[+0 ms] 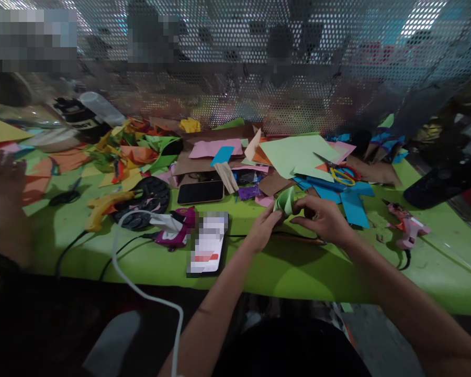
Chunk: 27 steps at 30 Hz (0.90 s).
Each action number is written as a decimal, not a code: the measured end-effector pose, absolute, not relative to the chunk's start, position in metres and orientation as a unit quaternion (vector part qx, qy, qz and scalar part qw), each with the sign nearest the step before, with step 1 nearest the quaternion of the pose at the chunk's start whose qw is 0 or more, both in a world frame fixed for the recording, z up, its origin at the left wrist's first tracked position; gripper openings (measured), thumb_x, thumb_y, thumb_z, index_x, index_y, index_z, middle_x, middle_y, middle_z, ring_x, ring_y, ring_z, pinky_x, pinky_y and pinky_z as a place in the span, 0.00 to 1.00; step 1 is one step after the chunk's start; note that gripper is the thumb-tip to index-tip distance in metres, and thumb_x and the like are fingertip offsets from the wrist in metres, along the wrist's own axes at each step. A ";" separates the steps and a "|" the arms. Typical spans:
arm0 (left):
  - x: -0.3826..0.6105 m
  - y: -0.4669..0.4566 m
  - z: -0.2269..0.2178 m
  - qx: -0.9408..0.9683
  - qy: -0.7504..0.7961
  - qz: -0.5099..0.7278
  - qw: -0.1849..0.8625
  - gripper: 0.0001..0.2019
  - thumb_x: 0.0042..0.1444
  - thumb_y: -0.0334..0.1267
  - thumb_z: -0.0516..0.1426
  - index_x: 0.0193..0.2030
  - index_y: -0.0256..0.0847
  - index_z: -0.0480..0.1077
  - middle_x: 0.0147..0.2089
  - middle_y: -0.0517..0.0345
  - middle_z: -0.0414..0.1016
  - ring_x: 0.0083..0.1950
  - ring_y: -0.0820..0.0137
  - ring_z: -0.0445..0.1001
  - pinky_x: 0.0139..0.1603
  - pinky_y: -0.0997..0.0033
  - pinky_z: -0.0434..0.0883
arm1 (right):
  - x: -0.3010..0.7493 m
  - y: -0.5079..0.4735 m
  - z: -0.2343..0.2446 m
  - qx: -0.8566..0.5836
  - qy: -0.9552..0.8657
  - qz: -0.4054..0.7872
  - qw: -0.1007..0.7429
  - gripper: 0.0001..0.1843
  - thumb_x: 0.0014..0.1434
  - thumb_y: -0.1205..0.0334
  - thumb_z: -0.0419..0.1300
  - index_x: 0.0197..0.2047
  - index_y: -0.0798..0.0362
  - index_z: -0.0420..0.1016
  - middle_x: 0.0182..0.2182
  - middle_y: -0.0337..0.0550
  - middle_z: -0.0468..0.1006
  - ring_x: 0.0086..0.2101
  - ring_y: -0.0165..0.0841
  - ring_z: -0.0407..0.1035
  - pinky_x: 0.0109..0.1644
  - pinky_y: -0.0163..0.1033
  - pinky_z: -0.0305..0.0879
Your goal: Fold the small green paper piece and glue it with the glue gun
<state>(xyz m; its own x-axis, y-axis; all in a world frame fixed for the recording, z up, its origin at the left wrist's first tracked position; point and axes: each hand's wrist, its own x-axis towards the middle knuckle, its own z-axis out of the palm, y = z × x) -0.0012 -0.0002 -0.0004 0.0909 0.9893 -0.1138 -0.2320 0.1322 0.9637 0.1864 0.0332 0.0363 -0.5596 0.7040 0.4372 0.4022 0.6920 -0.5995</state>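
Both my hands hold a small folded piece of light green paper (286, 201) just above the green table (290, 272). My left hand (264, 229) pinches its lower left edge. My right hand (325, 219) grips its right side, fingers curled. A thin brown stick (298, 239) lies on the table under my hands.
A phone with a lit screen (208, 243) and a dark phone (200, 192) lie left of my hands. Scissors (339, 172) rest on paper scraps behind. A pink glue gun (408, 226) is right, a yellow one (105, 207) left. Another person's hand (3, 183) is at far left.
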 end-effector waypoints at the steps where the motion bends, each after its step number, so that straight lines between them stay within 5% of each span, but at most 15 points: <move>1: -0.002 0.000 0.000 0.441 0.453 0.504 0.588 0.20 0.52 0.48 0.61 0.49 0.40 0.74 0.36 0.61 0.73 0.36 0.73 0.68 0.39 0.75 0.67 | 0.187 0.032 0.039 -0.338 -0.845 0.228 0.347 0.11 0.55 0.58 0.67 0.38 0.51 0.72 0.30 0.39 0.76 0.24 0.28 0.65 0.29 0.34 0.60; 6: -0.002 0.001 -0.006 0.516 0.460 0.492 0.529 0.18 0.58 0.49 0.56 0.50 0.42 0.73 0.37 0.61 0.72 0.35 0.73 0.66 0.40 0.76 0.65 | 0.182 0.021 0.046 -0.333 -0.830 0.202 0.400 0.06 0.60 0.59 0.62 0.41 0.50 0.75 0.30 0.41 0.77 0.26 0.30 0.67 0.30 0.35 0.62; 13: -0.003 -0.001 -0.006 0.602 0.475 0.457 0.450 0.17 0.63 0.48 0.51 0.52 0.42 0.70 0.39 0.59 0.73 0.41 0.68 0.69 0.45 0.72 0.67 | 0.168 0.015 0.035 -0.380 -0.852 0.107 0.343 0.12 0.63 0.65 0.57 0.48 0.49 0.77 0.43 0.46 0.83 0.38 0.37 0.76 0.38 0.39 0.66; 27: -0.002 -0.001 -0.002 0.581 0.461 0.469 0.480 0.16 0.61 0.43 0.52 0.52 0.42 0.71 0.47 0.56 0.75 0.48 0.64 0.69 0.54 0.70 0.64 | 0.167 0.017 0.036 -0.402 -0.824 0.203 0.344 0.05 0.61 0.63 0.59 0.35 0.51 0.75 0.26 0.38 0.76 0.26 0.30 0.66 0.29 0.34 0.56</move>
